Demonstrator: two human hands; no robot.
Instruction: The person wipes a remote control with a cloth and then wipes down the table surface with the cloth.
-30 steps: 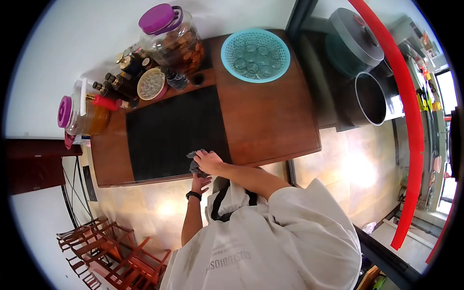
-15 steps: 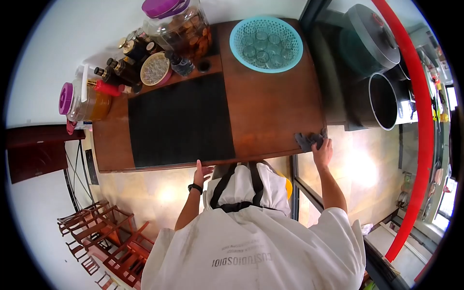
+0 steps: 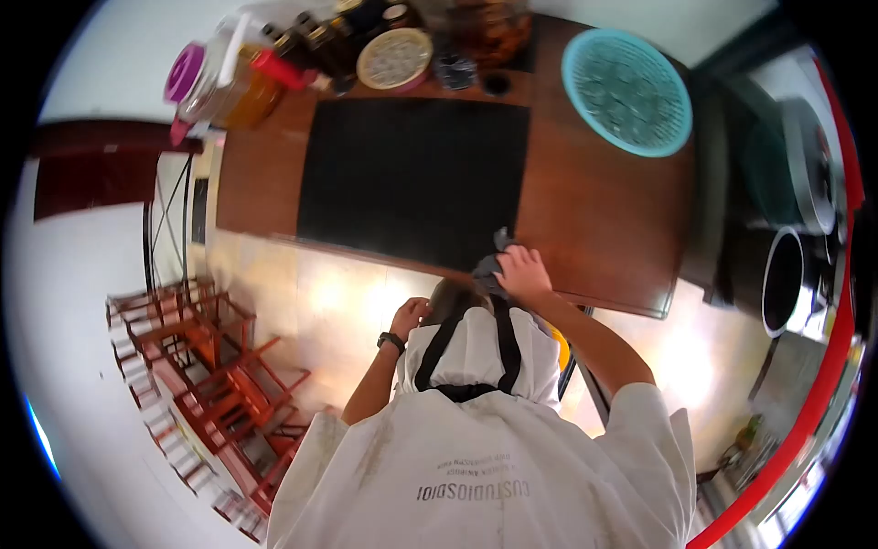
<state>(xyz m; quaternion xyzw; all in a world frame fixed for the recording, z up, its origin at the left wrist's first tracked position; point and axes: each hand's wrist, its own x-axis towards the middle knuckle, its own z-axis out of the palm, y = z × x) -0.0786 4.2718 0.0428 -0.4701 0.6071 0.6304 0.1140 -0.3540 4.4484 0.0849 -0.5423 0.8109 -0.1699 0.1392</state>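
A dark grey cloth [image 3: 489, 271] lies bunched under my right hand [image 3: 524, 272] at the near edge of the brown wooden table [image 3: 594, 224]. The fingers of that hand are pressed on the cloth, by the near right corner of a black mat [image 3: 412, 174]. My left hand [image 3: 411, 316], with a black band at its wrist, hangs off the table beside my body; its fingers look curled, and whether they hold anything is hidden.
Along the back stand a turquoise basket [image 3: 627, 91] of glasses, a bowl [image 3: 394, 59], dark bottles [image 3: 325, 46] and a purple-lidded jar [image 3: 240, 90]. Wooden chairs [image 3: 215, 366] are at lower left, a large pot [image 3: 783, 279] at right.
My right hand has moved the cloth left from the table's near right corner to the mat's corner. My left hand has come away from the table edge. The view has turned.
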